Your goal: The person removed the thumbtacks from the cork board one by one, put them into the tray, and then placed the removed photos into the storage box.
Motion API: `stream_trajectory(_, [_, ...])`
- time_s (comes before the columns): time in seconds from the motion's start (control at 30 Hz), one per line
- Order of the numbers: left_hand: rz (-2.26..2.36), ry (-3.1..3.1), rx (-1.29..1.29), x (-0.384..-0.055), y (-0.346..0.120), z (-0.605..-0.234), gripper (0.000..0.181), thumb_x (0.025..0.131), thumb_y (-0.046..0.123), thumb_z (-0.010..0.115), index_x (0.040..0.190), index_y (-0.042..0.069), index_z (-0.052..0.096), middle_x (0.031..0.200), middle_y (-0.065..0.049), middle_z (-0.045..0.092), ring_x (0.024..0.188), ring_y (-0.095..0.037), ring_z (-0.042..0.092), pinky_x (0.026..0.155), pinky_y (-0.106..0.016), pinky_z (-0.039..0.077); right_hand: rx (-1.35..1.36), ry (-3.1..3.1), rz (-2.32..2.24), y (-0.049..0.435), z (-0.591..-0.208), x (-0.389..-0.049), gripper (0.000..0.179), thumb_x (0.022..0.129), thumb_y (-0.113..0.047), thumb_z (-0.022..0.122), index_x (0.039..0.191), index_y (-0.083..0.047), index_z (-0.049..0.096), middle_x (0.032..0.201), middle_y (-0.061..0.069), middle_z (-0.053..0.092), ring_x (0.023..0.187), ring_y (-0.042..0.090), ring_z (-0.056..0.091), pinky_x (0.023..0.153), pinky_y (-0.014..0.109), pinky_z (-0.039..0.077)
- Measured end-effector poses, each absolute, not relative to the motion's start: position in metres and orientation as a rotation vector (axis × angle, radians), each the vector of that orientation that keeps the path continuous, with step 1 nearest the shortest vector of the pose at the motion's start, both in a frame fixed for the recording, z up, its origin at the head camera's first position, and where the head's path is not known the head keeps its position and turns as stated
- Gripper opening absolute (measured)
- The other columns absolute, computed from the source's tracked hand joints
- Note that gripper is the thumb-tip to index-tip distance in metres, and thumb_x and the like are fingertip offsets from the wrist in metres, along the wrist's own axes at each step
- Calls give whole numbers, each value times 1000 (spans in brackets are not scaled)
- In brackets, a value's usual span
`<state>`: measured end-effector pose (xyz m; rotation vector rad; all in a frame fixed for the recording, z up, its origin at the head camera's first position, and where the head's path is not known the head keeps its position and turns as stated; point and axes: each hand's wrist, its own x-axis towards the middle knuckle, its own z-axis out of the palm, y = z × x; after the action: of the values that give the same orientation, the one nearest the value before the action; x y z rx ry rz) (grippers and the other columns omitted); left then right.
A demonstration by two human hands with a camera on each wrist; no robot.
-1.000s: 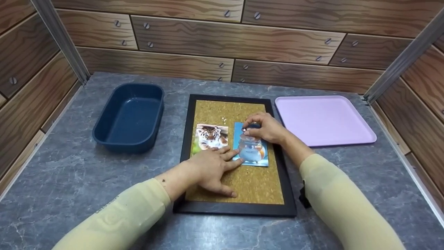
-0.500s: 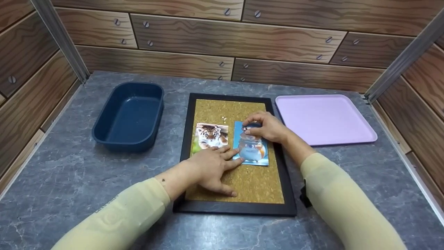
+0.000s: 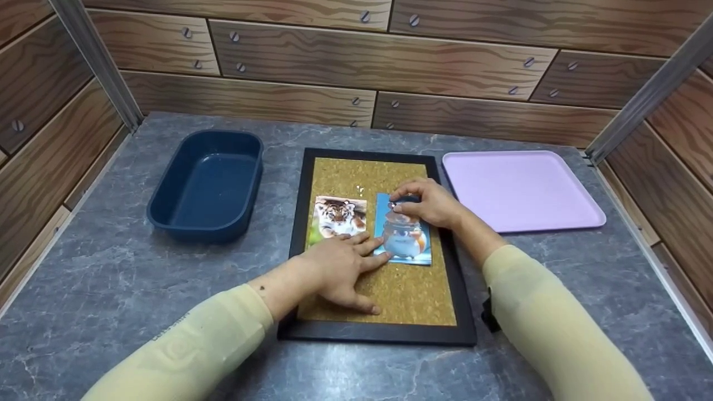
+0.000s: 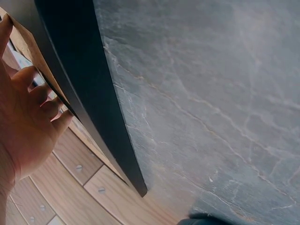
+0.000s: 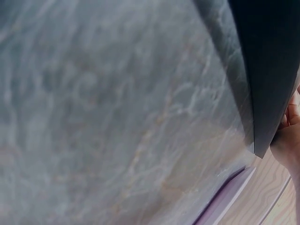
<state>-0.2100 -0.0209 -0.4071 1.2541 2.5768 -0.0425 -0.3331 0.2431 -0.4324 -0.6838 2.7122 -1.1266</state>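
A cork board (image 3: 412, 295) in a black frame lies on the table. On it are a tiger photo (image 3: 337, 217) and, to its right, a fishbowl photo (image 3: 405, 245). My left hand (image 3: 342, 273) lies flat with fingers spread, its fingertips on the lower edge of the tiger photo and the left edge of the fishbowl photo. At the top of the fishbowl photo, my right hand (image 3: 431, 205) pinches a small shiny push pin (image 3: 393, 204) between thumb and index finger. Several tiny clear-white pins (image 3: 360, 190) sit on the cork above the photos.
A deep blue bin (image 3: 209, 186) stands left of the board. To the right lies a flat lilac tray (image 3: 523, 189), close to the frame's upper right corner. Wood-patterned walls (image 3: 289, 61) enclose the grey marbled table (image 3: 100, 278).
The hands and photos keep their places on the board. The head view has tipped slightly, so everything sits a little higher in it.
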Motion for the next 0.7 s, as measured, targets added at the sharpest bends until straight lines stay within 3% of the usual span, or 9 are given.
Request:
stream_trajectory(0.27, [-36,2573,1250,-210,-21,-406,103,90,84,56,171,26,27,177,-5,15,162,-34,17,129,-47,23,-698,2701,-1115,243,-431,-334,23,93,-12,83,115,-6,80,130,16,67,129,37,53,113,56,38])
stream_trajectory(0.5, [-40,2572,1247,-209,-21,-406,103,91,84,55,171,26,26,178,-5,14,162,-34,17,129,-47,23,-634,2663,-1110,244,-429,-332,22,96,-10,79,117,-6,80,140,16,61,138,38,43,113,58,39])
stream_trajectory(0.7, [-33,2569,1247,-210,-21,-406,103,91,84,55,171,26,26,178,-5,14,162,-34,17,129,-47,24,-636,2681,-1109,243,-430,-333,20,96,-12,79,116,-6,80,138,16,63,136,37,46,114,57,38])
